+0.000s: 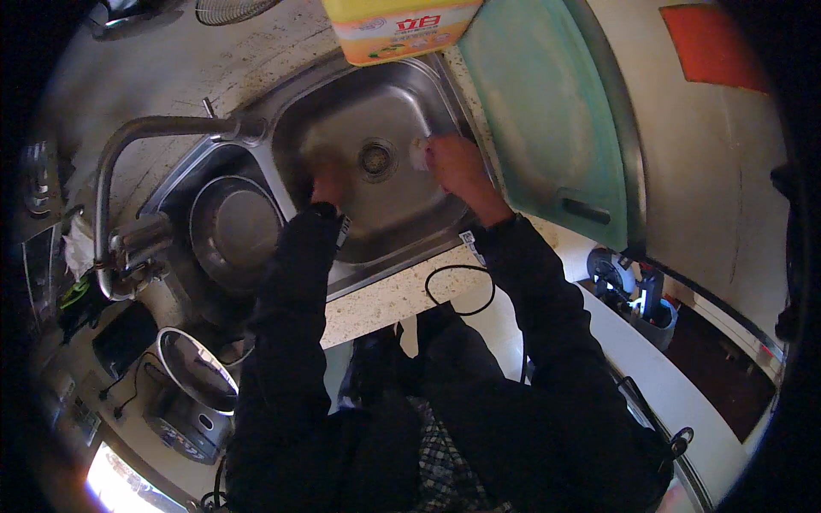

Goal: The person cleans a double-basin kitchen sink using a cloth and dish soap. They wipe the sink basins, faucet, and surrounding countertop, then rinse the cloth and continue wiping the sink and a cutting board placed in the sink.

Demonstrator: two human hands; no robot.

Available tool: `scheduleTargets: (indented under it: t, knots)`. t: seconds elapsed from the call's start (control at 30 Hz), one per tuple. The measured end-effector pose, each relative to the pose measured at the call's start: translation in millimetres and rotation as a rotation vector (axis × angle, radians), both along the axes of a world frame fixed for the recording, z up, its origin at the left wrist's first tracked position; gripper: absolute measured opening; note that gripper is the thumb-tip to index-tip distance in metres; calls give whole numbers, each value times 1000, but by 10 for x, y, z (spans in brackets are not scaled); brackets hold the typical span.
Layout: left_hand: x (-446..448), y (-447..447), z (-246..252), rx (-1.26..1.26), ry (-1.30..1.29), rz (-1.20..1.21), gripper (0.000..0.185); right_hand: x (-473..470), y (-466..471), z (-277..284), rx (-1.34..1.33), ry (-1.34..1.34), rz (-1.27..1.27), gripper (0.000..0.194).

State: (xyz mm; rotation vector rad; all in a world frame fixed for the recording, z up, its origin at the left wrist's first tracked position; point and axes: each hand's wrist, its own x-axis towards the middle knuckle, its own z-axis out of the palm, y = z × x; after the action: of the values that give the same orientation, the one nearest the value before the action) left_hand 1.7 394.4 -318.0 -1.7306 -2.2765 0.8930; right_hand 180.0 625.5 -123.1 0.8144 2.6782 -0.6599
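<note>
Both my hands are inside the larger bowl of a stainless-steel sink (385, 237). My left hand (330, 181) is on the bowl's left side, blurred by motion; whether it holds anything cannot be made out. On the right side, my right hand (457, 168) has its fingers curled in against a small whitish thing (419, 154), whose kind is unclear. Between the hands lies the round drain strainer (377, 159) in the bowl's floor. A metal basin (240, 224) sits in the smaller bowl to the left, partly behind my left sleeve.
A curved metal faucet (160, 125) stands at the left. Behind the sink is a yellow Liby detergent container (404, 32). A green cutting board (551, 122) leans at the right. A black cable loop (460, 266) hangs over the front counter edge. An appliance with a rimmed round opening (192, 410) is at lower left.
</note>
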Motion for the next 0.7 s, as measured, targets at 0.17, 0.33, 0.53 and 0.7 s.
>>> scheduleTargets:
  t: [0.17, 0.33, 0.53, 0.7]
  knots:
    - [233, -172, 374, 51, -1067, 80, 30, -388, 124, -462, -27, 147, -63, 25]
    - [174, -255, 1395, 115, -1115, 364, 28, -1115, 116, -1427, 34, 506, -435, 26]
    - [66, -1120, 2552, 505, -960, 388, 21, -1913, -607, -2013, 287, 375, -368, 25]
    - [32, -1591, 2846, 860, -1126, 1030, 26, -2049, -1147, -1551, -555, 691, -370, 37]
